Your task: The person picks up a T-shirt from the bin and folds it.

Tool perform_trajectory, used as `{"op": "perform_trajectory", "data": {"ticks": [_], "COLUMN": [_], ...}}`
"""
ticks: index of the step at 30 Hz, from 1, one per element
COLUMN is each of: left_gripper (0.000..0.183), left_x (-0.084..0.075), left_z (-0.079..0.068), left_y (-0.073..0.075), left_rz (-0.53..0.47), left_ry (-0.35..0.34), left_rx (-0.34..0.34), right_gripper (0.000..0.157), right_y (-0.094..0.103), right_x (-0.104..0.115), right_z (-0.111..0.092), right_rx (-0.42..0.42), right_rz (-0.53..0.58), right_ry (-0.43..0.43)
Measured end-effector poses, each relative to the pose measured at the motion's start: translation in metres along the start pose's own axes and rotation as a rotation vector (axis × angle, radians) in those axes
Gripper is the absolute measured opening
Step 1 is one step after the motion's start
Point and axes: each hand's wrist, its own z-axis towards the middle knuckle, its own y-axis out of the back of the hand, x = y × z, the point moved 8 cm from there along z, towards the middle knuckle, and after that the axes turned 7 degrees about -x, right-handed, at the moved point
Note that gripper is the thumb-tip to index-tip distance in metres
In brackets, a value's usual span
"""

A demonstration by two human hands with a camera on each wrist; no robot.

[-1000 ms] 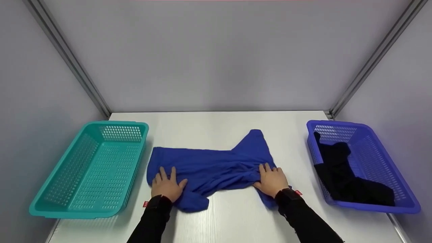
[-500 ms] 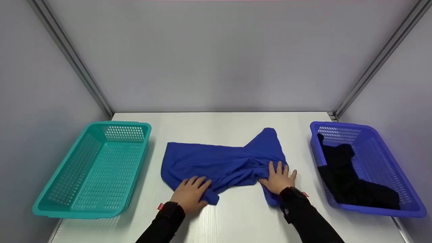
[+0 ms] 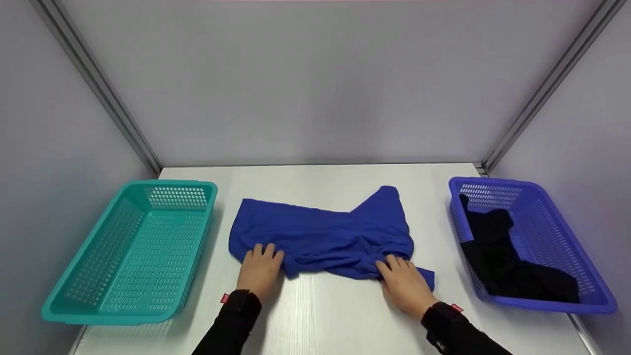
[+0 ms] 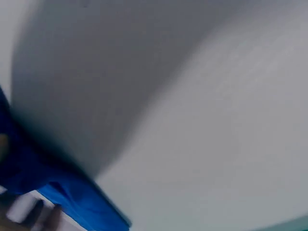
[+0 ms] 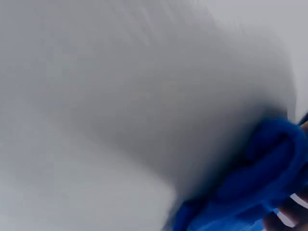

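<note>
A crumpled blue garment (image 3: pixel 305 227) lies across the middle of the white table, its far right end flaring up to a blunt point. My left hand (image 3: pixel 260 271) pinches its near edge toward the left, fingers over the cloth. In the left wrist view the blue cloth (image 4: pixel 72 192) shows between blurred thumb and fingers. Farther right, my right hand (image 3: pixel 406 286) grips the same near edge, with a small flap sticking out beside it. A rolled fold of the cloth (image 5: pixel 260 173) sits in the right wrist view, my fingers (image 5: pixel 291 209) partly hidden below it.
A teal perforated basket (image 3: pixel 66 286) stands at the left with nothing in it. At the right is a purple basket (image 3: pixel 577 241) holding black cloth (image 3: pixel 512 266). Grey panels (image 3: pixel 315 88) rise behind and on both sides of the table (image 3: pixel 315 320).
My left hand has gone from lying spread on the garment to pinching its near edge. The right hand has drawn back to that edge, and the near flaps are now gathered inward.
</note>
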Motion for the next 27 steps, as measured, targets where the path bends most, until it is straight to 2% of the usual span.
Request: {"op": "perform_trajectory", "data": {"ticks": [3,5,8,11,15,18,20,23,25,27], "left_gripper": [0.035,0.039,0.035,0.025,0.021,0.023,0.036,0.054,0.055,0.039], "left_x": [-0.005,-0.006,-0.010,-0.018,-0.029,-0.033,-0.036,-0.041,-0.044,-0.044], "left_z": [0.001,0.002,0.003,0.004,0.004,0.003,0.002,0.001,0.002,0.005], "left_y": [0.005,0.007,0.009,0.010,0.010,0.008,0.007,0.005,0.008,0.012], "left_rz": [-0.013,-0.027,-0.045,-0.080,-0.187,-0.238,-0.246,-0.230,-0.221,-0.214], "left_ry": [-0.084,-0.100,-0.111,-0.156,-0.207,-0.202,-0.213,-0.249,-0.273,-0.273], "left_rx": [-0.021,-0.024,-0.032,-0.045,0.004,0.067,0.105,0.133,0.112,0.066], "right_gripper": [0.046,0.049,0.051,0.058,0.071,0.066,0.057,0.045,0.042,0.036], "right_y": [-0.006,-0.009,-0.010,-0.005,0.006,0.014,0.016,0.019,0.021,0.024], "right_x": [-0.010,-0.021,-0.040,-0.059,-0.080,-0.090,-0.092,-0.091,-0.089,-0.088], "right_z": [-0.003,-0.003,0.000,0.006,0.007,0.004,0.004,0.005,0.005,0.006], "right_rx": [0.034,0.039,0.031,-0.013,-0.097,-0.126,-0.145,-0.188,-0.226,-0.252], "right_rz": [0.016,0.003,0.003,0.026,0.047,0.032,0.033,0.090,0.135,0.171], "right_ry": [-0.044,-0.079,-0.141,-0.214,-0.344,-0.398,-0.393,-0.337,-0.291,-0.253]}}
